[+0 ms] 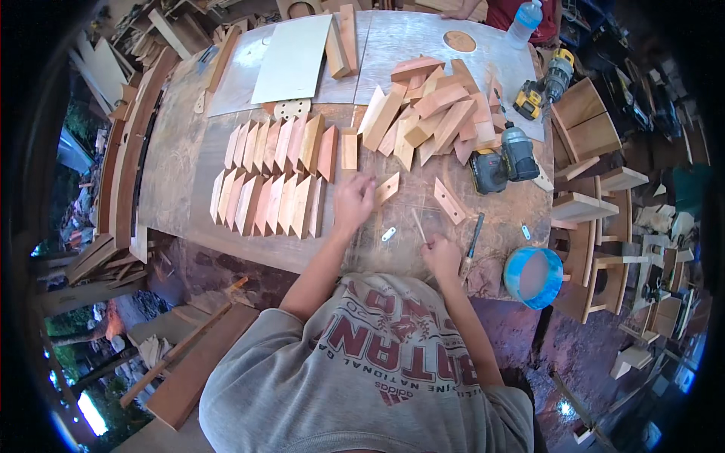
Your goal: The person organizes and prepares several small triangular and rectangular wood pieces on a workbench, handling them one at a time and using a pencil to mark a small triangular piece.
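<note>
My left hand [354, 203] is over the workbench at the left end of a small wood block with a dark hole [388, 188]; whether the fingers grip it I cannot tell. My right hand [442, 256] is closed around a thin, pale stick-like tool [418, 225], its tip pointing away from me. Ahead of it lies an angled wood block with two holes [449, 200]. A slim dark-handled tool [476, 235] rests right of that hand. Between my hands lies a small white metal plate [388, 234]. Beyond my left hand stands a plain wood block [349, 148].
Two rows of angled blocks [272, 204] stand at left; a heap of blocks [436, 107] lies ahead. Right are a cordless driver [518, 153], a yellow drill [558, 76], a blue round container [506, 276] and wooden stools [583, 209]. A person's hand [456, 12] rests at the far edge.
</note>
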`<state>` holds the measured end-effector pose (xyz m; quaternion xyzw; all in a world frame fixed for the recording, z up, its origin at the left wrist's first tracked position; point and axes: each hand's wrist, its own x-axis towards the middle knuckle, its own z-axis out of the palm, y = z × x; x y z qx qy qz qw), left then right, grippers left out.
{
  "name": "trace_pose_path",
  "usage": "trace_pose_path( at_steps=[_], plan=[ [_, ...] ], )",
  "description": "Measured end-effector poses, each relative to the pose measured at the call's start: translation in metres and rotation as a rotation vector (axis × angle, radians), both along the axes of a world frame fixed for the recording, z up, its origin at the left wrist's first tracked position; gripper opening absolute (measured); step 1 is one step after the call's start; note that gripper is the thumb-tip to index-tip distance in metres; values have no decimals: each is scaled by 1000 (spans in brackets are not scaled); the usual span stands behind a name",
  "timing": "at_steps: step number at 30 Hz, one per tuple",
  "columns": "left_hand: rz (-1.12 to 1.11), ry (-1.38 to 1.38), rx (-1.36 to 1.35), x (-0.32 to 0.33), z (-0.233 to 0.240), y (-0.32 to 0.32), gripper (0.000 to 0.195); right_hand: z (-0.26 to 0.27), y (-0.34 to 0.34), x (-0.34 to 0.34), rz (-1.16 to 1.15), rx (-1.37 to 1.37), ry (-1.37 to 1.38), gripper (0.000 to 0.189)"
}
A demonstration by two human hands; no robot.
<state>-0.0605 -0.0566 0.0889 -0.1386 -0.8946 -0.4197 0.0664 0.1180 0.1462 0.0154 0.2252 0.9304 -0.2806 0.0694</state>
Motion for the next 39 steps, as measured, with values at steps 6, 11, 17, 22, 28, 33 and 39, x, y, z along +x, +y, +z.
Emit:
trace_pose_path(
  at_steps=[6,11,17,22,28,33,39],
  plan=[
    [83,79,-208,-3,-13,-38,32,-8,12,-1,-80,-505,59,31],
    [-15,251,-553,-71,9,-24,56,18,0,-9,-95,-849,-34,26],
    [-63,21,-615,-101,28,-4,52,-7,2,-13,-119,-931,48,20],
    [-94,163,-816,-94,3,-12,73,-17,8,6,-134,-837,201,12],
    [11,19,-768,-103,3,-3,77,-17,10,9,-146,-709,221,11],
    [45,-318,-508,-64,98,-36,62,32,6,10,-160,-546,281,16],
    [-501,-899,181,26,16,-62,45,118,-17,-19,234,-226,574,43]
  ],
)
